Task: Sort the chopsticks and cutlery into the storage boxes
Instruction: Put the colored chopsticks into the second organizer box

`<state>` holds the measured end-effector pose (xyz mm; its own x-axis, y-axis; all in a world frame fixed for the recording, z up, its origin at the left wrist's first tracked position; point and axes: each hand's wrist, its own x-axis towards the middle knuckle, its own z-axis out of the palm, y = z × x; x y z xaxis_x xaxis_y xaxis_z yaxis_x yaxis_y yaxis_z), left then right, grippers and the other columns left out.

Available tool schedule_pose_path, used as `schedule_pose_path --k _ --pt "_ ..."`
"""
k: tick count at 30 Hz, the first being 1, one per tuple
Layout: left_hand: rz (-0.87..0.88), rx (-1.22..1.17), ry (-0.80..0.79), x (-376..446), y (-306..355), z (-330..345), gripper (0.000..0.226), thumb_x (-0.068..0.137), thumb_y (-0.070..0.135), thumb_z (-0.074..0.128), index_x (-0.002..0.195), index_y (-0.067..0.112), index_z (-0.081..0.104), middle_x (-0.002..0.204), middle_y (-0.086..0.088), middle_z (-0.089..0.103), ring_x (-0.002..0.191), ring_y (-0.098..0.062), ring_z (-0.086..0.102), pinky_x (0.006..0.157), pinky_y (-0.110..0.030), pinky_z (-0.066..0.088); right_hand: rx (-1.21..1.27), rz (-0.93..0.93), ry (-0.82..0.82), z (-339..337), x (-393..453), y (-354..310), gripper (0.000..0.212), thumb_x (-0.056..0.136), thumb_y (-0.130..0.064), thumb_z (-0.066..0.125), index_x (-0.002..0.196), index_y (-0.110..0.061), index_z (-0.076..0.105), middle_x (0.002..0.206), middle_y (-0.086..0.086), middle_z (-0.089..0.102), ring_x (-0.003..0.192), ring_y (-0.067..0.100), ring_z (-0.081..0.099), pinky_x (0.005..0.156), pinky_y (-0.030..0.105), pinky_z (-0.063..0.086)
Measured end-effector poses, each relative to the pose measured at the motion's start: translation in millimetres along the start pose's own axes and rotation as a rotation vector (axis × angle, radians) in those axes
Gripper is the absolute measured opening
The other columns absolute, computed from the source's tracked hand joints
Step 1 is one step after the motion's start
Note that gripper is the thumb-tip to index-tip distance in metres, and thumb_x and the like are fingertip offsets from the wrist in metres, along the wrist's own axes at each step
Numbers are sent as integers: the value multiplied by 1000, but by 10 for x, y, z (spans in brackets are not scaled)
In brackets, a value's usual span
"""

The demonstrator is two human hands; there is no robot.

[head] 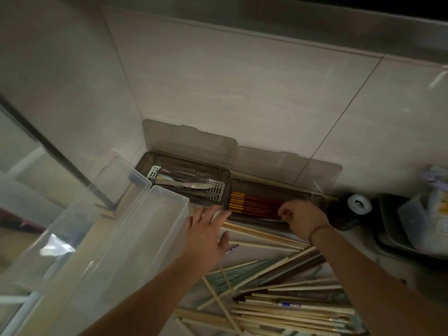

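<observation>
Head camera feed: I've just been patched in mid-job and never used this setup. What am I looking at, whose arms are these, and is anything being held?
There is no machine here: a person wears one wide-angle camera on the head, looking down at their own bare arms. On the counter by the tiled wall sit two smoky boxes with lids raised. The left box holds metal cutlery; the right box holds red chopsticks with yellow ends. The right hand curls its fingers at those red chopsticks. The left hand is spread flat, holding nothing. Loose chopsticks lie piled nearer the person, beside clear bins.
</observation>
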<state>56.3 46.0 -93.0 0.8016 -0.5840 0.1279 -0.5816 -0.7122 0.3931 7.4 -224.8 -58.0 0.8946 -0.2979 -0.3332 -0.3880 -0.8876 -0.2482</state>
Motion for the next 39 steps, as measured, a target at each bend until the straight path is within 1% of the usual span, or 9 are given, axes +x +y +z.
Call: schedule_pose_path --k 6,10,13,18,22,26,29,32,39 --pt "98 -37 84 -270 -94 46 20 74 36 56 90 28 64 94 7 56 92 -19 49 72 -32 42 2 -292 410 171 -330 -127 15 91 -27 54 94 -27 69 91 -5 64 80 18 62 61 28 52" --pt "155 58 3 -584 -152 111 11 72 40 52 74 31 59 80 11 53 83 -18 49 68 -33 38 -108 -551 302 517 -643 -355 21 85 -34 48 85 -31 68 85 -12 63 76 13 62 56 25 52" --pt "100 71 -26 -761 -169 140 11 68 40 57 74 32 61 77 15 53 83 -16 48 69 -33 31 -246 -419 171 757 -738 -410 14 80 -35 54 74 -30 66 84 -9 61 80 18 62 49 32 52" --pt "4 52 -57 -859 -142 130 14 65 40 62 78 35 62 77 19 56 81 -13 48 68 -32 31 -173 -110 43 818 -819 -509 21 94 -39 46 98 -29 64 112 -9 51 111 17 45 75 33 47" --pt "-34 43 -64 -848 -125 117 15 62 41 65 75 35 62 75 19 56 80 -12 49 67 -32 30 -194 -161 27 820 -798 -548 9 89 -30 56 94 -28 63 110 -7 52 111 19 43 77 33 46" --pt "-21 61 -71 -856 -183 98 13 66 44 55 74 34 60 73 19 54 81 -12 47 67 -32 28 -239 -354 196 693 -846 -290 34 53 -21 83 66 -31 53 75 -12 55 77 16 49 59 30 40" --pt "-16 59 -80 -867 -223 96 11 67 43 56 71 33 59 72 18 54 80 -12 47 66 -33 31 -285 -465 370 424 -959 46 4 71 -27 58 71 -29 55 76 -13 59 80 15 44 66 27 23" --pt "8 64 -77 -874 -217 91 10 69 41 55 69 32 59 70 17 54 78 -13 48 66 -33 24 -259 -357 503 104 -1023 342 23 80 -33 46 74 -25 66 77 -9 64 82 17 49 68 27 25" --pt "54 94 -163 -855 -137 52 14 67 41 53 62 31 60 65 17 53 73 -14 51 66 -33 23 -155 -91 541 -187 -587 578 12 82 -13 72 74 -20 65 71 2 66 67 28 57 59 30 40"
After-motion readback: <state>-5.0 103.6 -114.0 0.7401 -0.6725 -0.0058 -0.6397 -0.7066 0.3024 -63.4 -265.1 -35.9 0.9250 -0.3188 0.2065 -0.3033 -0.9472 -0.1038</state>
